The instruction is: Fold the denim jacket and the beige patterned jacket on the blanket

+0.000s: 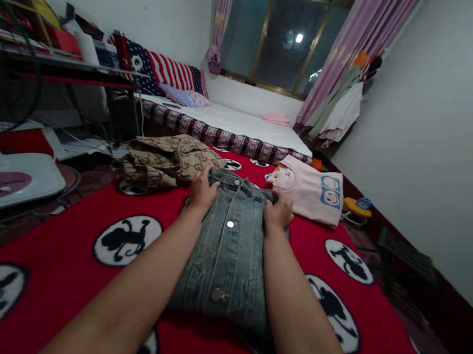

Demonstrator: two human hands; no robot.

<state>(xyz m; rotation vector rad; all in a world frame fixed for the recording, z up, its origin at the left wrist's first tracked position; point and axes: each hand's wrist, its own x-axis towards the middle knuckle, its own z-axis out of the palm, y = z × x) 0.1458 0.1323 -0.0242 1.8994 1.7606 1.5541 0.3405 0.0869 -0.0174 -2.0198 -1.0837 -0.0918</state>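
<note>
red blanket [70,251], denim jacket [230,253], pink shirt [309,191]

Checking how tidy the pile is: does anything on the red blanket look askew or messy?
The tan patterned garment lies crumpled in a heap, unlike the flat-folded pink shirt. The denim jacket lies straight under the left hand and right hand.

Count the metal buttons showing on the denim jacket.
2. One button sits midway up the denim jacket, between the left hand and right hand; the other button is lower, between the forearms. Others may be hidden.
</note>
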